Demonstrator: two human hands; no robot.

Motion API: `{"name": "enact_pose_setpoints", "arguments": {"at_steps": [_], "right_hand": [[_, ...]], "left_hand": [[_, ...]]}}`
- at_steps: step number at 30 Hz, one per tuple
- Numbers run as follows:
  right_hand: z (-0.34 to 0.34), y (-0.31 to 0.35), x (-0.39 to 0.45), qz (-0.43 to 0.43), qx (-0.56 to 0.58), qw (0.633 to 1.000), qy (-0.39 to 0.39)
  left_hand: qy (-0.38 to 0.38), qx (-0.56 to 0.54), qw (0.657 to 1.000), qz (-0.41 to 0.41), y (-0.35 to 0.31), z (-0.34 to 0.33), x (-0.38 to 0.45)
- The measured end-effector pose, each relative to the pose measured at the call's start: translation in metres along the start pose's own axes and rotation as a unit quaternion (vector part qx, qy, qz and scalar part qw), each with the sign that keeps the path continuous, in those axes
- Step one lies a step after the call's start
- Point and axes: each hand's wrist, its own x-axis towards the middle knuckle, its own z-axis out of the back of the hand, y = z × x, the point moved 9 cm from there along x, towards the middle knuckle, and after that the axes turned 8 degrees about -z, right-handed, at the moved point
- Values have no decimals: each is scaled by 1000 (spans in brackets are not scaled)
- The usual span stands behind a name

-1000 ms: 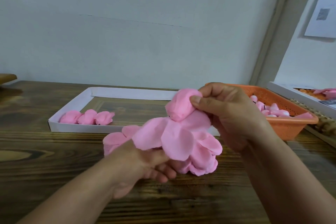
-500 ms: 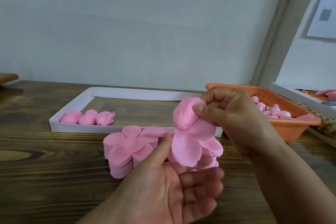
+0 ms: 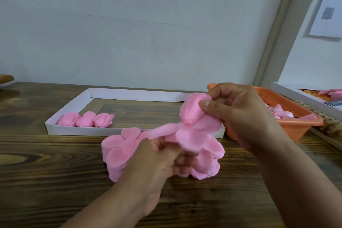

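Observation:
My right hand (image 3: pixel 238 114) pinches the rolled pink bud (image 3: pixel 191 112) of a pink fabric flower, thumb on its top. Flat pink petals (image 3: pixel 190 139) spread out under the bud. My left hand (image 3: pixel 159 161) reaches in from below, its fingers curled round the petals beneath the bud. A stack of flat pink petal pieces (image 3: pixel 118 152) lies on the wooden table (image 3: pixel 46 181) just left of my left hand. More pink petals (image 3: pixel 207 166) sit below my right hand.
A shallow white cardboard tray (image 3: pixel 61 116) behind the hands holds three finished pink buds (image 3: pixel 86 119). An orange plastic basket (image 3: pixel 296 127) with pink and white pieces stands at the right. A white box (image 3: pixel 303 96) lies further right. The wall is close behind.
My left hand, open with the palm up half a second ago, has turned over and closed on the petals under the bud. My right hand has kept its pinch on the bud.

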Motion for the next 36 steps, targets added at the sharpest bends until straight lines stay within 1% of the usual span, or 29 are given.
{"name": "enact_pose_setpoints", "arguments": {"at_steps": [3, 5, 7, 9, 13, 15, 18, 22, 25, 29, 32, 34, 36], "right_hand": [[5, -3, 2, -11, 15, 1000, -22], [8, -3, 2, -16, 18, 999, -36], [10, -2, 2, -15, 6, 999, -43], [12, 0, 2, -13, -3, 999, -47], [10, 4, 1, -5, -15, 999, -44], [4, 5, 0, -4, -18, 999, -32], [-2, 7, 0, 0, -29, 999, -16], [1, 8, -1, -2, -16, 1000, -15], [-2, 8, -4, -1, -41, 999, 0], [-2, 0, -3, -26, -25, 999, 4], [0, -13, 1, -60, 14, 998, 1], [0, -20, 1, -86, 46, 995, 6], [0, -26, 2, -112, 81, 990, 12]], "left_hand": [[33, -114, 986, 121, 15, -14, -10], [49, -172, 972, 154, 15, -23, -18], [41, -216, 962, 160, 13, -25, -23], [21, -243, 958, 149, 11, -23, -23], [-8, -264, 957, 121, 5, -17, -20], [-12, -273, 956, 110, 1, -16, -18], [-42, -286, 952, 104, 1, -11, -12], [-64, -285, 952, 95, 4, -7, -8], [-62, -269, 958, 75, 2, -5, -8], [-54, -165, 985, 6, -6, 1, -5], [-34, -106, 993, -33, -15, 2, -4], [-19, -101, 994, -19, -13, 1, -6], [-12, -121, 993, 16, -5, 0, -8]]}}
